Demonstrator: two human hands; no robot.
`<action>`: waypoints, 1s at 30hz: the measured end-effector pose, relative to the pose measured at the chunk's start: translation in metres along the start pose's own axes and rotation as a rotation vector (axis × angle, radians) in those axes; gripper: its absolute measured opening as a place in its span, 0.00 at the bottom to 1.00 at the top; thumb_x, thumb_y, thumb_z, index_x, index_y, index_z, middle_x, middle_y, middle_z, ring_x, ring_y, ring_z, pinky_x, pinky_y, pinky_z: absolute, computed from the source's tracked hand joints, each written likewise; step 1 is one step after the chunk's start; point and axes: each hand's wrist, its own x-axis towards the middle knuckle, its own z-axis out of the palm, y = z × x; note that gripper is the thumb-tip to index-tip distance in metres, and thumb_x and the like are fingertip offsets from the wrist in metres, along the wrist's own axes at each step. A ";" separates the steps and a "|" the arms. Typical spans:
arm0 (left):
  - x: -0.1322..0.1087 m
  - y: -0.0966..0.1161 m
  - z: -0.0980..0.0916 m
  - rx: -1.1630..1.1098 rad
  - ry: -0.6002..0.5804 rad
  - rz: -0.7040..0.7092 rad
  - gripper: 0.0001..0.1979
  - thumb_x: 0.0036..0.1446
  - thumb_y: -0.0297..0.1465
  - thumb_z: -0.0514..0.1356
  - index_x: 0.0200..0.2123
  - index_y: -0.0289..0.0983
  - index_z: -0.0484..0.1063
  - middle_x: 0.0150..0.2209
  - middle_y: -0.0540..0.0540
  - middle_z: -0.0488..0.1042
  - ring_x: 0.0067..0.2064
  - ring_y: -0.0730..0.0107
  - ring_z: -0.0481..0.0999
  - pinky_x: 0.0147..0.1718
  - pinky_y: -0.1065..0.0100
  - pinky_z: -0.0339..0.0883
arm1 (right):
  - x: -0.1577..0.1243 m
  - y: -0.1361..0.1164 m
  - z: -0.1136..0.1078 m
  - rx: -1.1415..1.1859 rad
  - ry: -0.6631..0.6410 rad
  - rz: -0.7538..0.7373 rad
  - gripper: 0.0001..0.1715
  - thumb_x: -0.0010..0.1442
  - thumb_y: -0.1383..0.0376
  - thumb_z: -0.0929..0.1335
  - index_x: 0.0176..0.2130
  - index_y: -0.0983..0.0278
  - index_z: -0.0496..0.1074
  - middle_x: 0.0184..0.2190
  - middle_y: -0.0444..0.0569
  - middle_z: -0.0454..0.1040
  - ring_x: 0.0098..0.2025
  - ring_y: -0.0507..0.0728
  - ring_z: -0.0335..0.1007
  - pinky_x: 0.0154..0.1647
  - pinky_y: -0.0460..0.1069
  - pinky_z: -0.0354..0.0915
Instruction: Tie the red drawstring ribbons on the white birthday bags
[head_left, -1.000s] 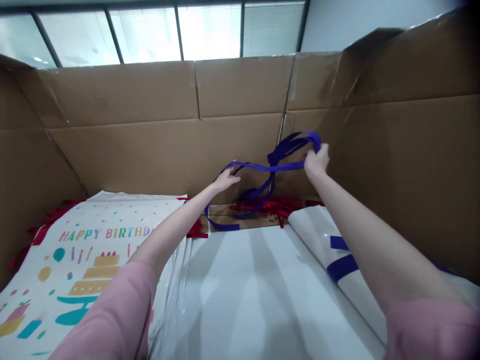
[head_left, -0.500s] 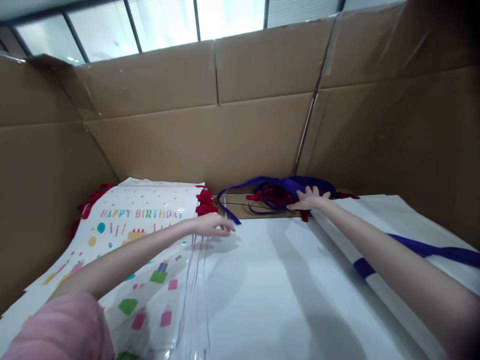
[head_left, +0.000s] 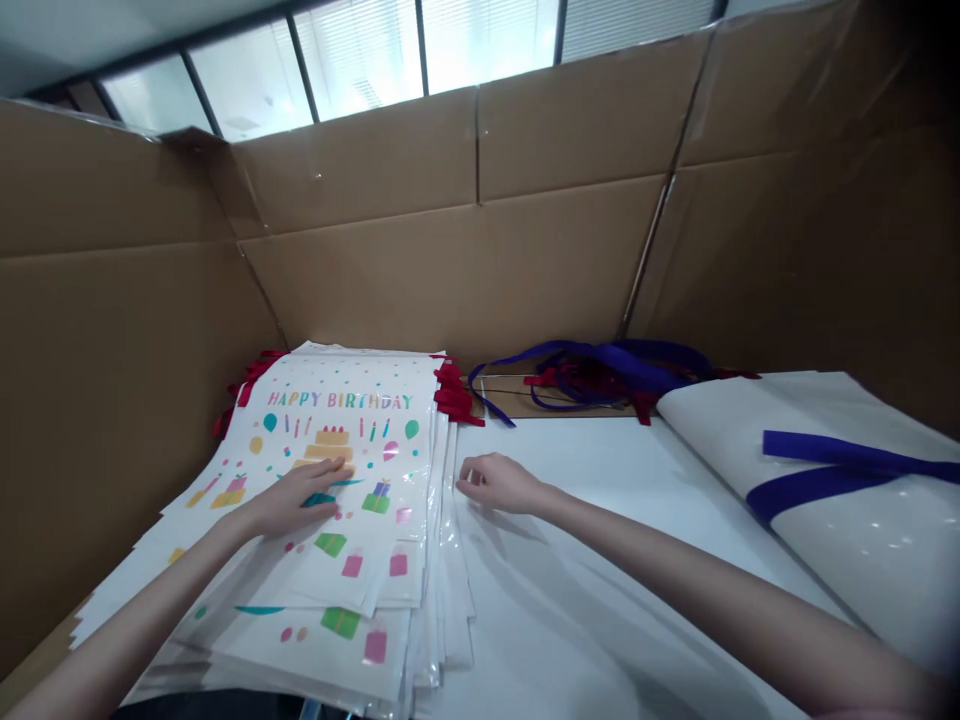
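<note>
My left hand (head_left: pixel 296 497) lies flat, fingers spread, on top of a stack of white "HAPPY BIRTHDAY" printed bags (head_left: pixel 341 440) at the left. My right hand (head_left: pixel 499 482) rests with loosely curled fingers on a plain white sheet (head_left: pixel 600 580), right beside the stack's right edge, holding nothing. A bundle of blue ribbons (head_left: pixel 600 365) lies at the back against the cardboard wall, apart from both hands. Red ribbons (head_left: pixel 454 395) stick out at the stack's top corners.
Tall brown cardboard walls (head_left: pixel 480 270) enclose the space on the left, back and right. A white bag with a blue ribbon (head_left: pixel 832 470) lies raised at the right. More red ribbons (head_left: pixel 637 400) mix with the blue ones at the back. Windows show above the cardboard.
Both hands let go of the blue ribbons, which now lie at the back. My left hand moved onto the birthday stack; my right hand pulled back to the stack's edge.
</note>
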 end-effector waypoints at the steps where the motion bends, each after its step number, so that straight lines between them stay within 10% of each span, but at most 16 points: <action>1: -0.005 -0.001 0.004 0.006 0.000 -0.011 0.29 0.61 0.49 0.48 0.64 0.49 0.53 0.66 0.48 0.48 0.65 0.52 0.52 0.59 0.57 0.51 | 0.004 -0.008 0.008 0.031 -0.015 0.016 0.16 0.58 0.55 0.61 0.35 0.62 0.73 0.36 0.49 0.76 0.39 0.58 0.69 0.34 0.48 0.60; 17: -0.025 0.083 0.015 0.036 0.062 0.213 0.24 0.63 0.45 0.48 0.62 0.53 0.55 0.61 0.47 0.60 0.57 0.55 0.62 0.53 0.56 0.56 | 0.045 0.014 0.046 0.842 0.218 0.388 0.10 0.54 0.61 0.67 0.28 0.64 0.64 0.24 0.44 0.70 0.22 0.50 0.64 0.18 0.42 0.56; 30: -0.009 0.129 0.020 -0.058 -0.001 0.373 0.22 0.63 0.42 0.51 0.60 0.52 0.59 0.61 0.46 0.61 0.56 0.52 0.61 0.52 0.56 0.57 | 0.057 0.053 0.031 0.687 0.356 0.360 0.05 0.50 0.65 0.67 0.28 0.65 0.67 0.23 0.45 0.71 0.25 0.53 0.69 0.24 0.44 0.62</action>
